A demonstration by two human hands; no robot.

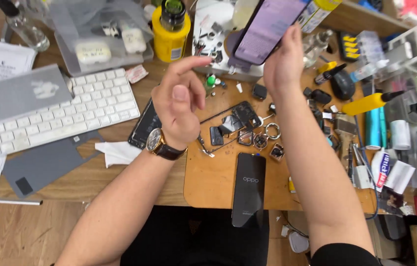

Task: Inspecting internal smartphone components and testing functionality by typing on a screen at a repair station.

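A purple phone (266, 30) is gripped by the right hand (283, 64) above the tabletop's (95, 177) far edge, while the left hand (179, 101) is held empty, fingers (191, 64) loosely curled.

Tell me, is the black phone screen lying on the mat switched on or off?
Off. The flat black phone screen on the orange work mat is dark all over, with only printing showing. It lies loose, apart from both hands.

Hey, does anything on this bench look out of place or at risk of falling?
Yes: the black phone lies at the orange mat's near edge and juts out past the desk edge. Loose small parts lie scattered across the mat. The right hand holds a purple phone up; the left hand holds nothing.
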